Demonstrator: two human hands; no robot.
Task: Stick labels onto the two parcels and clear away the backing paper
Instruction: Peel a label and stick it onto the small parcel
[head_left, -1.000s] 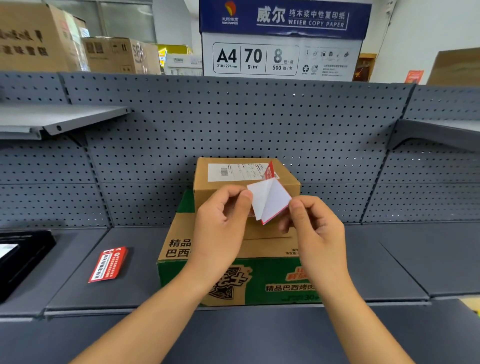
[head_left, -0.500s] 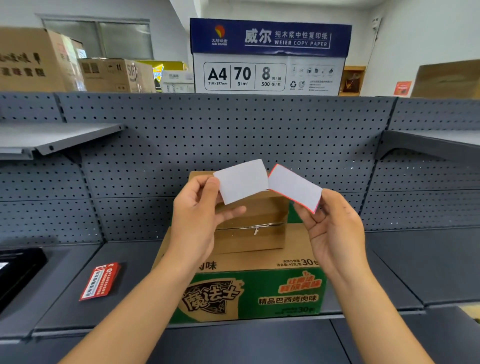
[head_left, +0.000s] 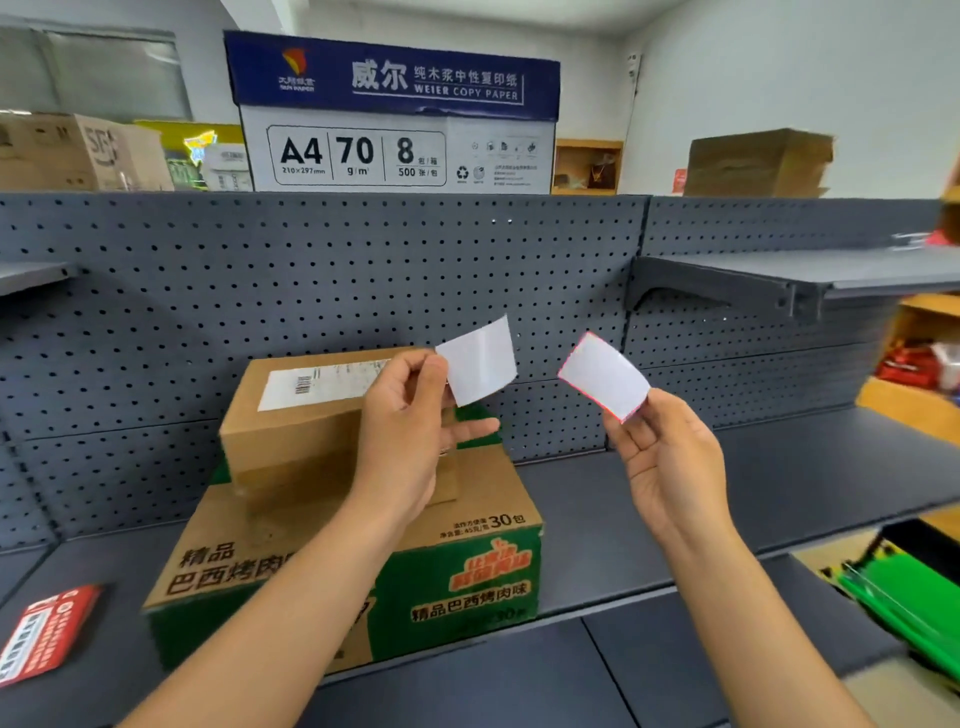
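Note:
My left hand (head_left: 410, 436) pinches a plain white backing paper (head_left: 480, 361) by its lower left corner. My right hand (head_left: 670, 467) holds the peeled label (head_left: 605, 376), white side toward me, with a red edge. The two sheets are apart in the air. Below and left stands a small brown parcel (head_left: 291, 441) with a white shipping label on top. It rests on a larger brown and green carton (head_left: 467, 571) on the grey shelf (head_left: 779, 483).
A second red label (head_left: 44, 634) lies on the shelf at the far left. Grey pegboard backs the shelf. An A4 copy paper box (head_left: 395, 114) sits on top. A green item (head_left: 904, 592) shows at lower right, with a bracket shelf (head_left: 810, 275) at upper right.
The label and backing went from half peeled to fully separated. My hands rose and moved apart, and the view swung to the right.

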